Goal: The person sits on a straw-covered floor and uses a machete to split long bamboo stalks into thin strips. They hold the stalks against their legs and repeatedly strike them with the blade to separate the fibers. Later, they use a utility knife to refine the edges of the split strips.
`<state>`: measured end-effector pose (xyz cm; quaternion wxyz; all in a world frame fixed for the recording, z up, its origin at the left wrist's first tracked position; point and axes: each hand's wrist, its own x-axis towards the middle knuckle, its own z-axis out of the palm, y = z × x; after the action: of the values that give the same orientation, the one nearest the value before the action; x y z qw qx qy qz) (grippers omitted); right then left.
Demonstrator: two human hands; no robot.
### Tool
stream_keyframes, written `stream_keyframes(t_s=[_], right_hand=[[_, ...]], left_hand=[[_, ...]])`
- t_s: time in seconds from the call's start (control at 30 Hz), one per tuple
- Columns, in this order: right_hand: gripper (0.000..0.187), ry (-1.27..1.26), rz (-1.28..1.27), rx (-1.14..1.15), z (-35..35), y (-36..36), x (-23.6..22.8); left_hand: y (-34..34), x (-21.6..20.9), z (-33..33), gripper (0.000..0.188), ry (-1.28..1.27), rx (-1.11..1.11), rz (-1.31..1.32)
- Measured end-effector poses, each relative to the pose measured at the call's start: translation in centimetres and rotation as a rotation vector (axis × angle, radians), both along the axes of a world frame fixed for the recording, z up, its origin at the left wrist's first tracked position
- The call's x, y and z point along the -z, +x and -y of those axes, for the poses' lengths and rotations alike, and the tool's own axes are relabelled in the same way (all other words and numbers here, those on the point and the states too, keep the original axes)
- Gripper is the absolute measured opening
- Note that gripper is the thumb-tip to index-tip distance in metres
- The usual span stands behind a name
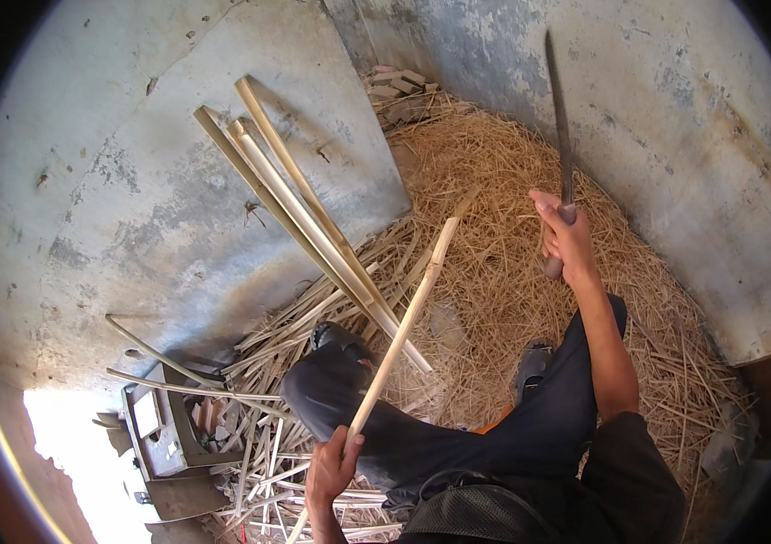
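My left hand (333, 465) is closed around a long, pale split bamboo strip (408, 322), which slants up and away across my left knee. Its lower end runs past my hand toward the bottom edge. Raised on the right, my right hand (567, 238) grips a long knife (559, 118) by its brown handle. The dark, narrow blade points upward, apart from the bamboo. Part of the handle is hidden behind my fingers.
Several split bamboo lengths (290, 204) lean on the grey wall (122, 181) at left. Shavings (485, 172) cover the floor ahead. Cut strips (263, 471) lie at lower left, near a box-like container (172, 426). Another wall (675, 181) stands at right.
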<state>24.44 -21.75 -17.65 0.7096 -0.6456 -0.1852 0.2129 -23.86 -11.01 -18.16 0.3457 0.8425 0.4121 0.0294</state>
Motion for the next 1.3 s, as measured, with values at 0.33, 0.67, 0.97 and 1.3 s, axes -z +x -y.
stream_keyframes(t_s=[0.33, 0.67, 0.97, 1.3], right_hand=[[0.036, -0.102, 0.05, 0.062, 1.0, -4.2, 4.9], [0.033, -0.135, -0.497, -0.13, 1.5, -13.2, 12.7], [0.035, -0.207, -0.665, -0.214, 1.8, -21.3, 19.7], [0.052, -0.504, -0.749, -0.232, 1.9, -22.4, 28.8]], left_hand=[[4.3, -4.9, -0.6, 0.039, 0.244, 0.035, -0.363], [11.8, 1.1, -5.4, 0.041, 0.505, 0.278, -0.535], [14.7, 8.4, -8.0, 0.028, 0.67, 0.323, -0.587], [17.1, 9.3, -9.8, 0.023, 0.525, 0.362, -0.602]])
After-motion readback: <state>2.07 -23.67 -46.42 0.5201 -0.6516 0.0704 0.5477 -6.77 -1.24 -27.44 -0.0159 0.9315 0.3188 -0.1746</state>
